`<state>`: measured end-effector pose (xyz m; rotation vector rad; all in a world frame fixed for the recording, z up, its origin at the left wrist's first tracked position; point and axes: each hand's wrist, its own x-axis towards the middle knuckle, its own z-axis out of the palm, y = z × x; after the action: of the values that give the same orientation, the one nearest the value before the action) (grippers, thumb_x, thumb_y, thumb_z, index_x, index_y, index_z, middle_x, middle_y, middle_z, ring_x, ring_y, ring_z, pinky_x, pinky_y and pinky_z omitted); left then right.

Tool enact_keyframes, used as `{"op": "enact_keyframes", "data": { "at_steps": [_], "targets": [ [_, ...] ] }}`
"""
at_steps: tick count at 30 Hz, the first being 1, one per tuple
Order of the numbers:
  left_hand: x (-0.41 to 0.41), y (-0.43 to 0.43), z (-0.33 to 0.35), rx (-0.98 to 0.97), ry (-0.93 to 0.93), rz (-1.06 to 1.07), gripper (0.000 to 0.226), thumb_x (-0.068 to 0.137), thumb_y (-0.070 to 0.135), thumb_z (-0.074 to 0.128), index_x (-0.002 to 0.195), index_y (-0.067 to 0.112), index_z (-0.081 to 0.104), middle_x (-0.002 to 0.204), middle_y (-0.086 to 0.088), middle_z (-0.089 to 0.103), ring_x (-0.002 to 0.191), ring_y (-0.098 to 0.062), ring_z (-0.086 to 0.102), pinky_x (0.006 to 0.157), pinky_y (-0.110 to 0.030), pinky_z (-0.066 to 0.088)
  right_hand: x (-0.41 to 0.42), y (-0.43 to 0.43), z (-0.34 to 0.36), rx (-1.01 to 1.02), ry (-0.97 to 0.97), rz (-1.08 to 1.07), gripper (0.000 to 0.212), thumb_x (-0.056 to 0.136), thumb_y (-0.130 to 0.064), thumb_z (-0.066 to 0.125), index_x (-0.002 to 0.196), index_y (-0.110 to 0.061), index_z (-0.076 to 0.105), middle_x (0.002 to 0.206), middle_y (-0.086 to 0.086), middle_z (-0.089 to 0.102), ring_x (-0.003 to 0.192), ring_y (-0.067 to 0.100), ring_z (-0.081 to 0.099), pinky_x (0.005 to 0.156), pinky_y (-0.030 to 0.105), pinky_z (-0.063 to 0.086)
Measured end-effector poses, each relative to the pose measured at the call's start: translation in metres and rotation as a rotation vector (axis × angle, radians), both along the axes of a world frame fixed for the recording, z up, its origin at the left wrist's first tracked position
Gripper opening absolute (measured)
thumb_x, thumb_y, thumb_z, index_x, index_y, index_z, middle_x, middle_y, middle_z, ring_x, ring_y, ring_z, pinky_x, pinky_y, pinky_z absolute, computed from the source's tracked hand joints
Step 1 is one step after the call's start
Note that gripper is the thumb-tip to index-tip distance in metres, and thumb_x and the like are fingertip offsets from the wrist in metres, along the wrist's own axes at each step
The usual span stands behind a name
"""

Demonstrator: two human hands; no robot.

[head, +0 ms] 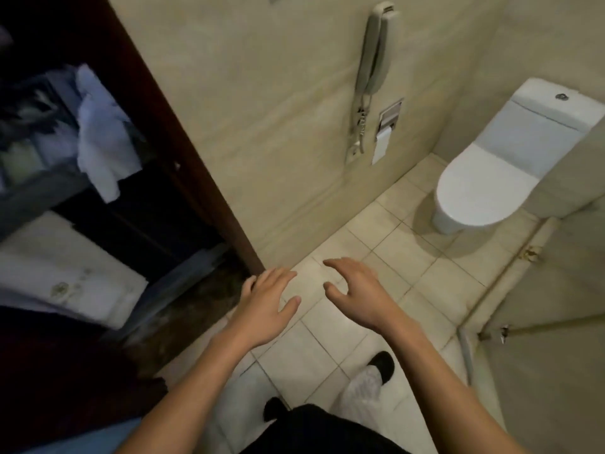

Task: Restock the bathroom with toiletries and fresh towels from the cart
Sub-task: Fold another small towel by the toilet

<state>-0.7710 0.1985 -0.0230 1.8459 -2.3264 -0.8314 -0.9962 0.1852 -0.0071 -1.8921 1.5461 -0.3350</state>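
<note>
Hands: 2, left hand [266, 296] and right hand [355, 290], empty, fingers loosely spread over floor tiles [376, 231].
Cart [32, 198]: left, beyond door frame [196, 178], dim; white cloth [101, 139] draped on it.
Risk: dim light; a careless pull could drop the cloth.

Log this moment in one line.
left hand: open, empty | right hand: open, empty | cart: left of door frame | toilet: lid down
</note>
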Motion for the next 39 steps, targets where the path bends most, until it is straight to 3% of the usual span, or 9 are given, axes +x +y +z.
{"op": "enact_keyframes", "data": {
  "at_steps": [4,11,15,28,33,39],
  "targets": [
    [0.082,0.054,-0.001,0.014,0.040,0.141,0.053,0.105,0.047,0.039,0.155,0.035,0.029,0.166,0.012,0.019,0.153,-0.004,0.005,0.127,-0.041,0.001,0.090,0.022,0.005,-0.019,0.025,0.141,0.050,0.097,-0.040,0.052,0.144,-0.023,0.051,0.147,-0.003,0.055,0.139,0.017,0.044,0.118,0.044,0.031],
    [0.193,0.097,0.008,-0.017,0.070,0.332,0.055,0.105,0.050,0.036,0.157,0.036,0.026,0.167,0.014,0.017,0.153,-0.004,0.003,0.127,-0.041,-0.001,0.213,0.030,0.024,-0.022,0.047,0.321,0.049,0.095,-0.039,0.050,0.142,-0.025,0.052,0.136,-0.004,0.060,0.131,0.016,0.050,0.115,0.041,0.034],
    [0.228,0.094,0.007,-0.023,0.095,0.366,0.055,0.105,0.049,0.037,0.157,0.034,0.027,0.166,0.013,0.019,0.154,-0.004,0.005,0.127,-0.042,0.002,0.251,0.016,0.027,-0.044,0.091,0.359,0.058,0.094,-0.047,0.046,0.147,-0.026,0.046,0.147,-0.002,0.054,0.139,0.019,0.045,0.117,0.046,0.034],
    [0.315,-0.029,0.012,-0.080,0.061,0.383,0.053,0.105,0.046,0.041,0.155,0.034,0.031,0.164,0.013,0.026,0.152,-0.005,0.013,0.127,-0.041,0.007,0.338,-0.106,0.024,-0.102,0.049,0.397,0.052,0.101,-0.037,0.053,0.150,-0.026,0.043,0.151,-0.005,0.048,0.143,0.013,0.037,0.121,0.035,0.026],
    [0.354,-0.081,0.028,-0.118,0.031,0.392,0.052,0.106,0.044,0.041,0.155,0.031,0.032,0.165,0.010,0.025,0.153,-0.008,0.013,0.127,-0.044,0.007,0.381,-0.164,0.026,-0.102,0.019,0.453,0.053,0.100,-0.038,0.054,0.150,-0.027,0.042,0.150,-0.005,0.048,0.144,0.014,0.037,0.121,0.046,0.030],
    [0.414,-0.117,0.037,-0.152,0.032,0.393,0.053,0.106,0.045,0.040,0.156,0.032,0.030,0.166,0.010,0.020,0.154,-0.008,0.009,0.127,-0.043,0.003,0.437,-0.204,0.033,-0.095,0.016,0.420,0.054,0.099,-0.040,0.054,0.150,-0.027,0.042,0.150,-0.004,0.048,0.142,0.015,0.040,0.119,0.046,0.033]
  ]
}}
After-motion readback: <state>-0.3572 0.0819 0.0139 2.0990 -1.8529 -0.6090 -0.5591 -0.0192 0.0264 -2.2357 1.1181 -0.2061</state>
